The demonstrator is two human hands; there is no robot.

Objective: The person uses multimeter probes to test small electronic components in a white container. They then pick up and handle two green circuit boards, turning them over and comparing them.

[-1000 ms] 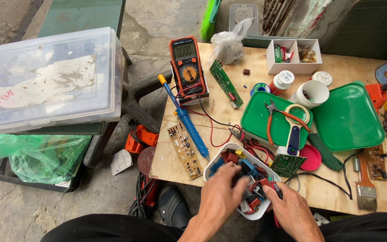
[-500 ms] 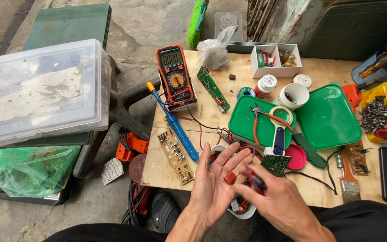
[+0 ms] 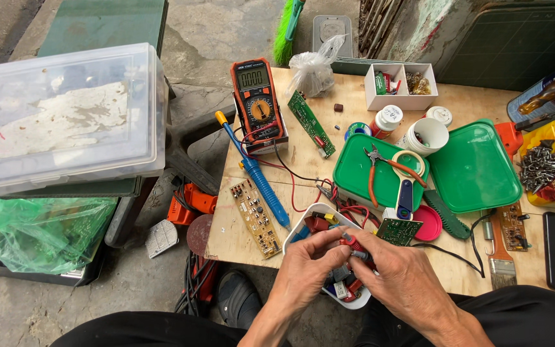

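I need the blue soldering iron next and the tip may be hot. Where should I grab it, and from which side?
Take the soldering iron by its thick blue handle near the middle, coming from above on the table's open left edge. It lies flat and slanted, metal tip toward the white tray, yellow cord end toward the multimeter, so the handle is the safe part.

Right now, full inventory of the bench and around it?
multimeter: 1, orange-black, table's far left
soldering iron: 1, blue, left of middle
circuit boards: 4, green far, tan near edge, green middle, tan right
green lids: 2, middle
pliers: 1, orange-handled, on left lid
white parts tray: 1, front edge
paintbrush: 1, right
clear bin: 1, left of table
screws tub: 1, yellow, far right
left hand, right hand: together pinching a small red part over tray
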